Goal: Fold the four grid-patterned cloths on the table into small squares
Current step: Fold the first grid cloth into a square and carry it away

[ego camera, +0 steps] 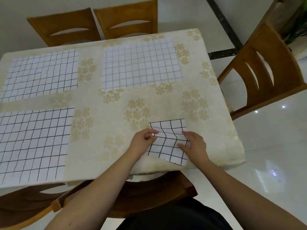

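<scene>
Folded grid-patterned cloth (167, 140) lies at the table's near edge, left hand (142, 140) pinching its left edge, right hand (193, 143) pressing flat-fingered on its right side

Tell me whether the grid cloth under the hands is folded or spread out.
Folded. The black-lined white grid cloth is far smaller than the three spread ones; left hand pinches its edge, right hand rests on it.

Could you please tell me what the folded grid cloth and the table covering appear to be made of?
Folded grid cloth: thin, matte white woven fabric, probably cotton, since it buckles softly between the left hand and right hand. Table covering: cream cloth with tan flower prints, seemingly thicker and perhaps padded, given its rounded draped edge; the exact fibre is unclear.
</scene>
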A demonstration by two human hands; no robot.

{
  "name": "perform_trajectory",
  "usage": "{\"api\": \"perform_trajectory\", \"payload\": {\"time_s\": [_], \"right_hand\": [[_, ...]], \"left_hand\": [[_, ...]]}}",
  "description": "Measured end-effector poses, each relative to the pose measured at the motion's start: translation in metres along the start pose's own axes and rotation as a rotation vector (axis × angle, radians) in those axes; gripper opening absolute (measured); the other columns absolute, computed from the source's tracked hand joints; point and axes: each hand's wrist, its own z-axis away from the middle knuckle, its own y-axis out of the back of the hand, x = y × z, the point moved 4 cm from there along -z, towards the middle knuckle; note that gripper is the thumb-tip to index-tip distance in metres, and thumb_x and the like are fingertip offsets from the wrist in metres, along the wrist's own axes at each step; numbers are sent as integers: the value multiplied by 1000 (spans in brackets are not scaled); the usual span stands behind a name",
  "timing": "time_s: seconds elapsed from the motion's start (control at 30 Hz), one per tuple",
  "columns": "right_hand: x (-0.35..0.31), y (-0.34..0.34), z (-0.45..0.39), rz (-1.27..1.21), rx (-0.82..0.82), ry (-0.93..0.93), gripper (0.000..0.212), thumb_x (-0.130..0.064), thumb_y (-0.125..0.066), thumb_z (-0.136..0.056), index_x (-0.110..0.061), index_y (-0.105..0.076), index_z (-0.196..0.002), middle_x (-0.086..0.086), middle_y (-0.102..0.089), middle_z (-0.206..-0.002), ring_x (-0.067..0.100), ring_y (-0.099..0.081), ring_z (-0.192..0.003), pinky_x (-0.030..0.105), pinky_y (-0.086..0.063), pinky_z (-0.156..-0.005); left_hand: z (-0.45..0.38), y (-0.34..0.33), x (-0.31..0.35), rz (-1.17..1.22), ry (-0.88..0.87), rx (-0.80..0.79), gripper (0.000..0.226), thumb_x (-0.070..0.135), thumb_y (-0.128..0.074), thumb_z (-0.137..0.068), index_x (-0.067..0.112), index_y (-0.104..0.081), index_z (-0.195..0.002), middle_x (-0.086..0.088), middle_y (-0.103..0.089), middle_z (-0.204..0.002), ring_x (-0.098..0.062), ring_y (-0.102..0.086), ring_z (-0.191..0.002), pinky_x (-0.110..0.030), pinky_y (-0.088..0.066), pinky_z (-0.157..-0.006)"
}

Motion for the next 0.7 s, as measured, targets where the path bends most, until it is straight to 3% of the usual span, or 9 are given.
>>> {"api": "perform_trajectory", "payload": {"time_s": [0.17, 0.3, 0.4, 0.47, 0.53, 0.63, 0.7], "right_hand": [[-18, 2, -3, 73, 86, 219, 39, -34, -76, -77, -26, -68, -114, 0, -63, -119, 25, -53, -115, 34, -29, -91], [-36, 13, -15, 83, 132, 228, 15, -28, -74, -82, -23, -73, -97, -4, -71, -93, 23, -62, -96, 30, -31, -82], [-52, 27, -20, 94, 161, 307, 6, -26, -74, -81, -25, -72, -87, -8, -68, -80, 20, -61, -82, 28, -32, -75], [-63, 37, -23, 105, 177, 358, 10, -19, -77, -78, -24, -71, -83, -8, -66, -77, 20, -60, -80, 29, -32, -75], [-72, 43, -27, 129, 212, 405, 20, -8, -79, -71, -21, -69, -82, -6, -65, -78, 23, -59, -81, 30, -32, -77], [-80, 47, -30, 157, 253, 470, 31, 1, -77, -61, -20, -64, -80, -6, -62, -81, 22, -55, -84, 25, -24, -79], [-80, 43, -27, 173, 253, 492, 34, 4, -75, -56, -20, -61, -77, -4, -61, -82, 24, -55, -84, 24, -21, -78]], "left_hand": [[6, 14, 21, -71, -98, -28, 17, 17, -70, -88, 23, -72, -104, 17, -44, -50, -5, -39, -52, -25, -37, -64], [8, 31, 33, -131, -139, -3, 18, 21, -73, -86, 29, -72, -102, 12, -53, -60, -21, -57, -65, -21, -45, -69], [5, 51, 39, -267, -189, 37, 22, 23, -77, -82, 33, -72, -100, 5, -70, -78, -8, -68, -80, -12, -47, -71], [3, 63, 47, -527, -303, 103, 23, 23, -77, -81, 28, -73, -103, 4, -74, -89, -6, -68, -84, -10, -45, -72], [3, 73, 57, -728, -466, 210, 21, 19, -77, -81, 22, -75, -102, 3, -75, -88, -15, -70, -80, -17, -44, -69], [3, 79, 60, -839, -666, 323, 23, 1, -77, -73, 16, -76, -90, 0, -72, -85, -24, -66, -76, -20, -39, -69], [3, 79, 50, -835, -691, 340, 26, -5, -74, -69, 14, -74, -87, -2, -66, -86, -23, -58, -78, -22, -38, -69]]}}
